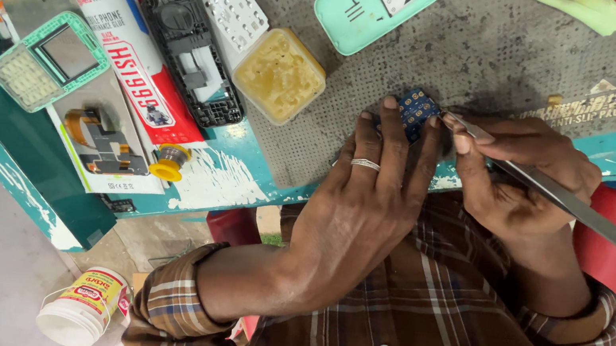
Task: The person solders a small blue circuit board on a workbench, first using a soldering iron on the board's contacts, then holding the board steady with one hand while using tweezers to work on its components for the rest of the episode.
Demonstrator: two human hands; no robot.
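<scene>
The left hand is pinching a small blue circuit board with gold contacts over the grey perforated mat on the teal counter; the right hand's grip is clenching long steel tweezers touching it.

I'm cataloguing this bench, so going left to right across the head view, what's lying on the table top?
Green keypad frame → black phone housing → yellow flux tub → blue circuit board under the left hand → right hand with metal tweezers.

A mint phone shell, a black phone frame and a yellow paste tub lie on the teal bench
</scene>
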